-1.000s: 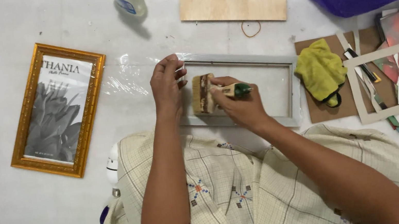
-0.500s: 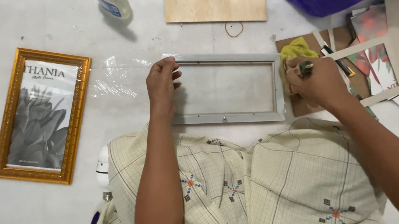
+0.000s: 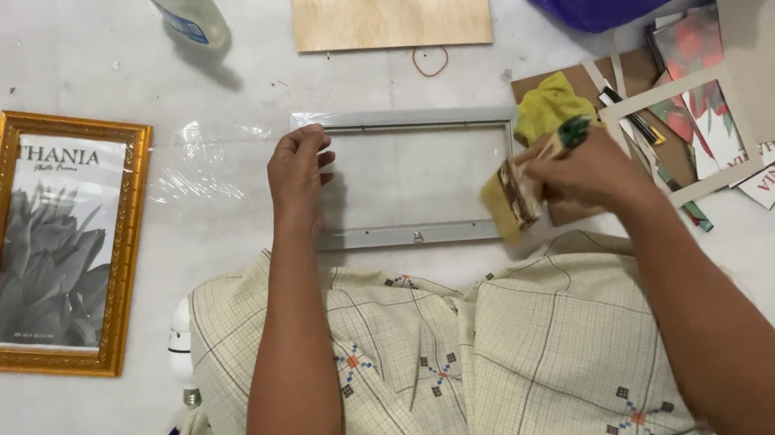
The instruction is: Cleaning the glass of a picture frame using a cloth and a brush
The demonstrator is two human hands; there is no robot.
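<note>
Brushwork on the grey picture frame [image 3: 417,178], lying face down mid-floor, looks partly done: the right hand [image 3: 584,175] grips a flat paintbrush [image 3: 514,198] over its near right corner, while the left hand [image 3: 299,174] pinches the left rail. A gold frame [image 3: 47,240] with a grey flower print lies toward the floor's left edge; a clear bottle [image 3: 185,12] with a blue label lies at the far edge.

Bare floor lies open left of the grey frame [image 3: 422,177]; yellow cloth [image 3: 544,107] and card scraps [image 3: 697,118] crowd its right.
</note>
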